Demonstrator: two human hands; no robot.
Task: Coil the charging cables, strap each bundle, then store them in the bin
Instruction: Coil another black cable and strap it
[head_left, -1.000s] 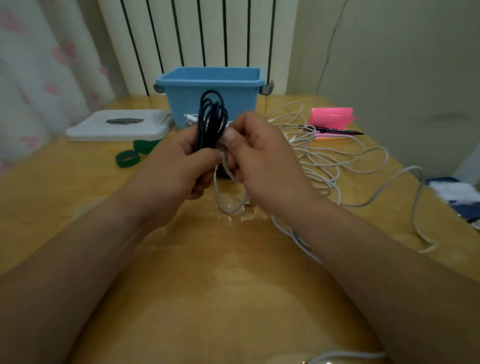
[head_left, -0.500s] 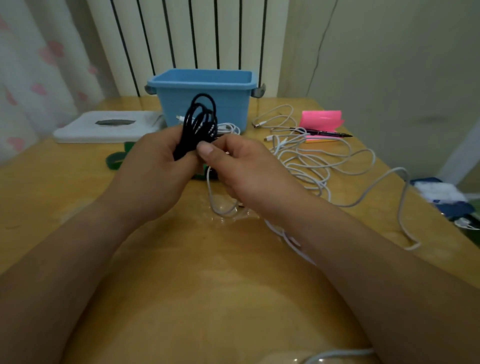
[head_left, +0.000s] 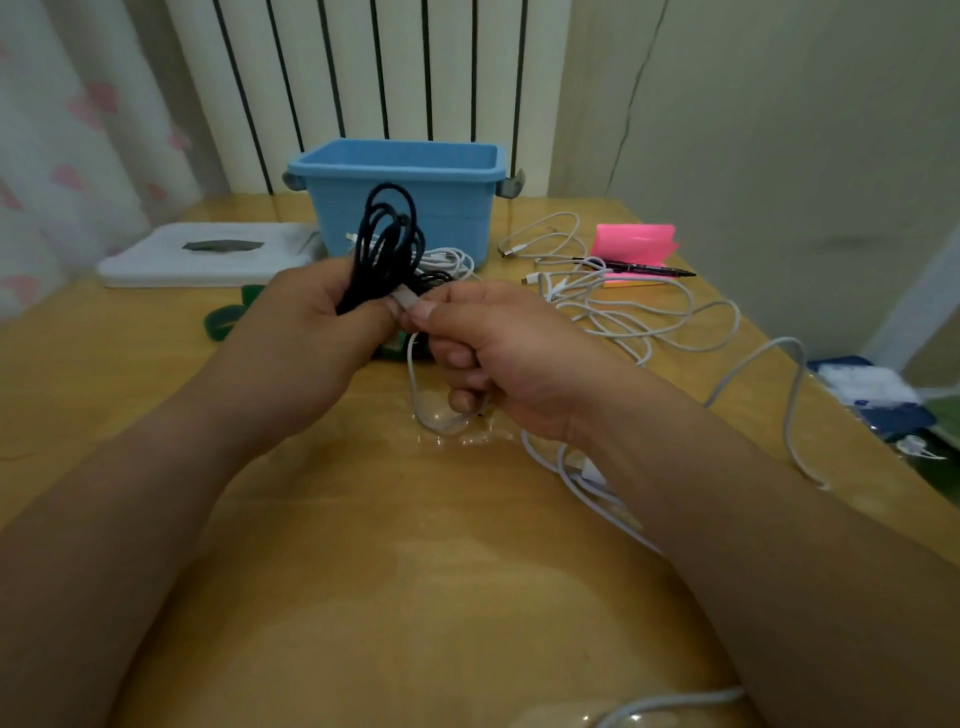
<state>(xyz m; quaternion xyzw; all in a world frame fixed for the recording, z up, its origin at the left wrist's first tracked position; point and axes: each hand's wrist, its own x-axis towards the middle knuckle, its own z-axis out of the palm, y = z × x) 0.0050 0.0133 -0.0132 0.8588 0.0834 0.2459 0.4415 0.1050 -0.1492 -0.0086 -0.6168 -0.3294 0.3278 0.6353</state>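
My left hand (head_left: 306, 338) grips a coiled black cable (head_left: 387, 244), whose loops stand up in front of the blue bin (head_left: 400, 202). My right hand (head_left: 498, 348) pinches a pale plug end (head_left: 404, 300) against the left thumb; a white cable loop (head_left: 434, 410) hangs below both hands. A tangle of loose white cables (head_left: 623, 306) spreads over the wooden table (head_left: 389, 571) to the right. Green straps (head_left: 224, 319) lie on the table behind my left hand, partly hidden.
A white flat box (head_left: 208, 254) lies at the back left beside the bin. A pink holder (head_left: 636, 241) and a black pen (head_left: 639, 267) sit at the back right. A radiator and a curtain stand behind the table. Blue and white items (head_left: 872, 395) lie off the table's right edge.
The camera has shifted slightly. My right hand's fingers slid to the pale plug end at the left thumb, and the black coil stays upright in my left hand.
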